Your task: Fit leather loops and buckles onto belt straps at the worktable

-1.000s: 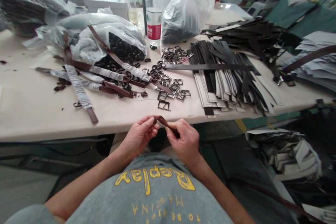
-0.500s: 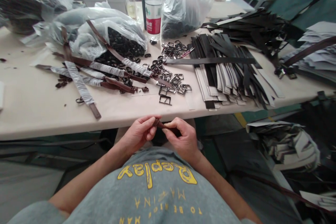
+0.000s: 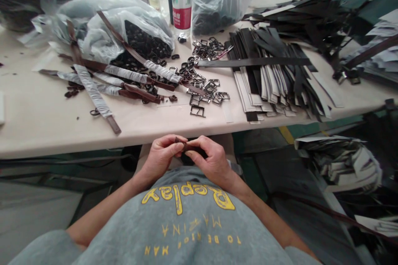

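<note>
Hands (image 3: pixel 160 154) closer together on strap (image 3: pixel 185 147)

The table (image 3: pixel 40 140) in front of you had a pale top. Toward your left, brown straps (image 3: pixel 92 91), partly wrapped in whitish material, lay crossed over each other beside an open clear bag (image 3: pixel 102 37) of small black loops (image 3: pixel 146 45), some of them loose on the table. Near the middle you had a scatter of metal buckles (image 3: pixel 211 49). Behind them stood 1 red-labelled bottle (image 3: pixel 182 13) and 1 translucent bag (image 3: pixel 222 2) of dark pieces. To your right, black and white strips (image 3: pixel 261 87) lay heaped.
</note>
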Motion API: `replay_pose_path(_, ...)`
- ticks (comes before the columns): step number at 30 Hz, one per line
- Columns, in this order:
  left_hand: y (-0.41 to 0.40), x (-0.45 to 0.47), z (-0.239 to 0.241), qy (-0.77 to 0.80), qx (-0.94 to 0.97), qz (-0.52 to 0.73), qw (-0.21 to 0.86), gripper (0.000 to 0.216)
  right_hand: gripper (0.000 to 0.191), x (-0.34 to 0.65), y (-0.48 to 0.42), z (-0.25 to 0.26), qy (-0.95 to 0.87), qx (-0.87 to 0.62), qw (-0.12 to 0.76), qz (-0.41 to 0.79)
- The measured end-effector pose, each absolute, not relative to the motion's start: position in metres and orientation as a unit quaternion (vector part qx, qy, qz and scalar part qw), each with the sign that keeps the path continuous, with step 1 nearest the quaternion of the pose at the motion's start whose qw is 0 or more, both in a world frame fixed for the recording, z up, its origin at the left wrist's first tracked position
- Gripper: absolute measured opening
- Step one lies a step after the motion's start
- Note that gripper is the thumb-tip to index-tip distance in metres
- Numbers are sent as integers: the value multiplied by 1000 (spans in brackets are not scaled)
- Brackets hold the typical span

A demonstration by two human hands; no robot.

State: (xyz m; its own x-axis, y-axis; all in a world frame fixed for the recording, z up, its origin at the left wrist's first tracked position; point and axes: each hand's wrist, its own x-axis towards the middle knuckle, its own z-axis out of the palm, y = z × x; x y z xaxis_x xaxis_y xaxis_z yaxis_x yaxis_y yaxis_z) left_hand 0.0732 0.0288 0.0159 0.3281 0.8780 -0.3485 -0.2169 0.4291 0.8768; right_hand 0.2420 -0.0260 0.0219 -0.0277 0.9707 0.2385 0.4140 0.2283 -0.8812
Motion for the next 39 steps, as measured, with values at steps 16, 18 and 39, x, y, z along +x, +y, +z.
replay_pose_path(16,17,51,-3,459,400,355,709,22,21,232,-20,17,-739,-503,309,324)
replay_pose_path(18,17,50,-3,457,413,360,700,21,16,232,-20,21,-723,-502,303,365)
replay_pose_path(39,22,41,0,441,311,416,732,28,40,226,-32,12,-508,-497,349,611)
